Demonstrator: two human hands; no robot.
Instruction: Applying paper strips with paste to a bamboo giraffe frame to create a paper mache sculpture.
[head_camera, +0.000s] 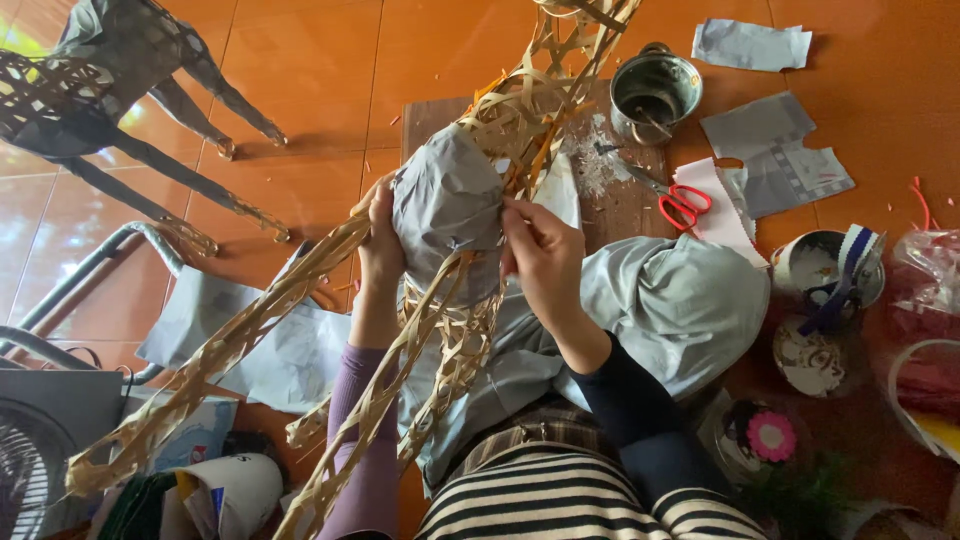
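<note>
Striped sleeves lowest in view, then both hands, left hand (381, 250) and right hand (540, 255), closed on a bamboo frame (440, 310) half covered in grey paper (447, 195), held above the floor near red scissors (684, 203) and a glue pot (655, 92); papering step, next pressing the sheet's edge flat.

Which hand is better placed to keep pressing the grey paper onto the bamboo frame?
Probably the right hand: its fingertips sit on the grey paper, while the left hand grips the woven bamboo frame at its edge.

A woven bamboo frame (440, 270), partly covered in grey paper (447, 195), is gripped by the left hand (380, 245) and right hand (543, 262).
</note>
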